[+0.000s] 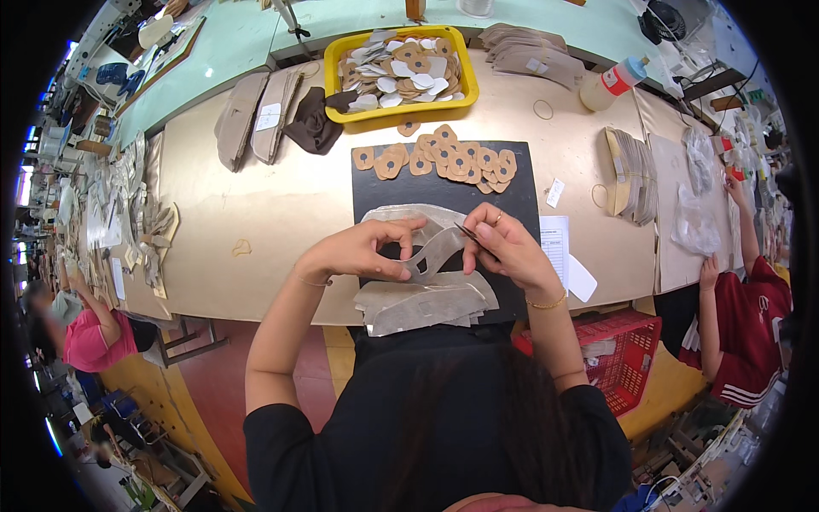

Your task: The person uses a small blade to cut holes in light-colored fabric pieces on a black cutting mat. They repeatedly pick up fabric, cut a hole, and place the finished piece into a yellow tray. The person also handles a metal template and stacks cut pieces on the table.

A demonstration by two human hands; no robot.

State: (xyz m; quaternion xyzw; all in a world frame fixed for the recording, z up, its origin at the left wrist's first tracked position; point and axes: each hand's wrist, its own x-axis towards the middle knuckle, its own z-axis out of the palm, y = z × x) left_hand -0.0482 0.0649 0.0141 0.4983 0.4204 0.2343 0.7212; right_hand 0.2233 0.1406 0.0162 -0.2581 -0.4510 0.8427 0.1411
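Observation:
Between my hands is a curved greyish-beige cut piece with an oval hole near its left end. My left hand grips it by that end, fingers bent round the edge. My right hand is closed on a small dark pointed tool at the piece's right end; its exact kind is hard to make out. Under the hands lies a black board. Similar pieces are stacked at its near edge, and more lie just beyond my fingers. Tan rounded patches with dark centres cover the board's far part.
A yellow tray of tan and white patches stands at the back. Bundled pieces lie left and right. A bottle stands at back right, a paper sheet beside the board, a red crate below. People sit at both sides.

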